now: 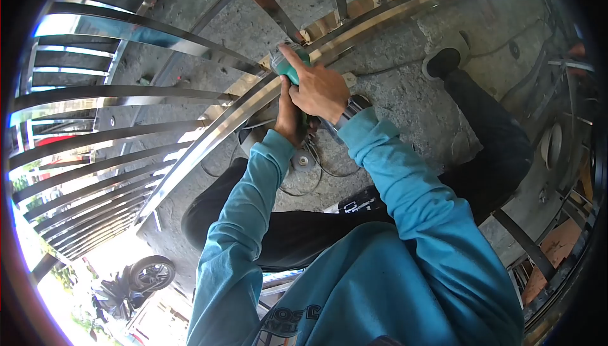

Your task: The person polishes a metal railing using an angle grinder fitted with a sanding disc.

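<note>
A green power tool [292, 66] with a grey guarded head is held against the shiny metal rail [248, 100], where upright bars join it. My right hand [316, 89] lies over the top of the tool, its index finger stretched along the head. Below it, my left hand [288, 116] is wrapped round the tool's body from the left. The far side of the tool and its contact with the metal are hidden. A round disc [303, 160] lies on the concrete floor just below my hands, beside a looped cable [322, 170].
Long metal bars [126, 96] fan out to the left. My legs are spread on the concrete floor [405, 105], one shod foot [443, 62] at upper right. A motorcycle wheel [152, 273] shows at lower left. Part of a person's hand [577, 50] is at the far right edge.
</note>
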`<state>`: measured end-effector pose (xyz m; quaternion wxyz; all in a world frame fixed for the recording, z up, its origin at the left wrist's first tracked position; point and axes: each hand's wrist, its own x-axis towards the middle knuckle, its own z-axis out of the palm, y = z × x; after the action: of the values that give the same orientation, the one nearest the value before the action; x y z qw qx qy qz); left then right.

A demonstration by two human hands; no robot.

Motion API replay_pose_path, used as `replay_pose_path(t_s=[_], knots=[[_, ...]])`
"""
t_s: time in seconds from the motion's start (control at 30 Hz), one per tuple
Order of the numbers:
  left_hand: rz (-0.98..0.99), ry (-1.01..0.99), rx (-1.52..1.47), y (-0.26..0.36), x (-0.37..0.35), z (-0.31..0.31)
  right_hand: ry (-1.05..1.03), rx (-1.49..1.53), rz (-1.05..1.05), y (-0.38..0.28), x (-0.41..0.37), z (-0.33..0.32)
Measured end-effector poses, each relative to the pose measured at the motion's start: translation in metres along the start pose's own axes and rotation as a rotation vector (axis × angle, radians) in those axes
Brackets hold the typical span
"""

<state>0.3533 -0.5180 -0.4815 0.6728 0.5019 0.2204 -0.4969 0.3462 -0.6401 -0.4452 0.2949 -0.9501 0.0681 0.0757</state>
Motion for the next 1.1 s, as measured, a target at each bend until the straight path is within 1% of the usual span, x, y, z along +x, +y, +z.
replay_pose_path(t_s=[0.1, 0.2, 0.27, 0.3, 0.33, 0.4, 0.47, 0.53, 0.57, 0.63, 0.67, 0.73, 0.77, 0.8, 0.87, 0.9, 1.0, 1.07, 1.1], knots=[[-0.006, -0.031, -0.021, -0.001, -0.001, -0.002, -0.002, 0.033, 0.008, -0.001, -0.001, 0.001], [-0.014, -0.025, -0.009, -0.003, -0.006, 0.014, 0.018, 0.037, 0.012, 0.007, -0.015, -0.013], [-0.046, -0.058, 0.091, -0.007, -0.012, 0.026, -0.06, 0.1, 0.129, 0.013, -0.029, -0.022], [-0.094, -0.11, 0.113, -0.015, -0.012, 0.027, -0.061, 0.107, 0.14, 0.021, -0.036, -0.023], [-0.089, -0.114, 0.111, -0.025, -0.011, 0.028, -0.058, 0.101, 0.137, 0.027, -0.044, -0.023], [-0.151, -0.117, 0.153, -0.038, -0.013, 0.035, -0.073, 0.133, 0.146, 0.035, -0.06, -0.024], [-0.131, -0.126, 0.141, -0.042, -0.018, 0.038, -0.066, 0.11, 0.133, 0.037, -0.066, -0.022], [-0.068, -0.085, 0.171, -0.04, -0.022, 0.036, -0.058, 0.114, 0.119, 0.031, -0.065, -0.022], [-0.069, -0.082, 0.176, -0.036, -0.023, 0.033, -0.056, 0.119, 0.12, 0.026, -0.062, -0.022], [-0.005, -0.019, 0.117, -0.022, -0.022, 0.025, -0.054, 0.106, 0.056, 0.016, -0.044, -0.025], [-0.005, -0.02, 0.121, -0.015, -0.02, 0.022, -0.051, 0.108, 0.057, 0.011, -0.035, -0.026], [0.056, -0.023, 0.096, 0.0, -0.016, 0.016, -0.105, 0.099, 0.068, 0.002, -0.016, -0.028], [0.015, -0.077, 0.08, 0.006, -0.014, 0.01, -0.092, 0.08, 0.049, 0.002, -0.01, -0.024], [0.017, -0.08, 0.081, 0.006, -0.012, 0.01, -0.089, 0.078, 0.049, 0.002, -0.008, -0.02], [0.011, 0.022, 0.081, 0.004, -0.009, 0.013, -0.068, 0.055, 0.047, 0.006, -0.005, -0.014], [0.03, 0.059, 0.128, 0.002, -0.008, 0.017, -0.07, 0.048, 0.046, 0.006, -0.006, -0.015], [0.043, 0.001, 0.183, -0.001, -0.008, 0.021, -0.081, 0.097, 0.074, 0.01, -0.018, -0.021], [0.003, -0.01, 0.212, -0.007, -0.01, 0.027, -0.125, 0.125, 0.204, 0.013, -0.025, -0.03], [-0.033, -0.02, 0.245, -0.008, -0.012, 0.032, -0.138, 0.188, 0.226, 0.024, -0.028, -0.029]])
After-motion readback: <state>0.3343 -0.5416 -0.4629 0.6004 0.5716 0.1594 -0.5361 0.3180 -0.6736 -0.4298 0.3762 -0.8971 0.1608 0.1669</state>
